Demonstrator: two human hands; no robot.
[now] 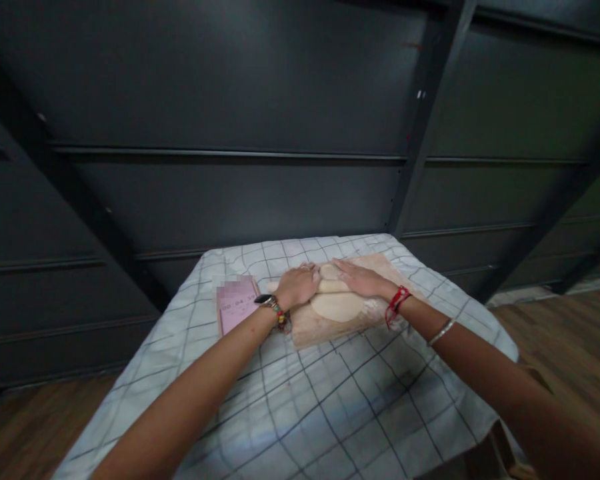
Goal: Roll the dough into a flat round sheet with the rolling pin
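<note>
A pale rolling pin (333, 287) lies across a thin, flattened round of dough (337, 308). The dough rests on a floured light wooden board (313, 337). My left hand (299, 285) is closed over the left part of the pin, its fingers dusted with flour. On the right part, my right hand (364, 279) presses down and holds the pin under its palm, fingers reaching forward over it. Part of the dough shows beyond the pin, between the hands. The pin's right end is hidden under my right hand.
A white checked cloth (300, 400) covers the table. Left of the board lies a pink-screened device (237, 303) showing timer digits. A dark panelled wall (260, 200) stands behind the table. Wooden flooring (570, 327) shows at the right.
</note>
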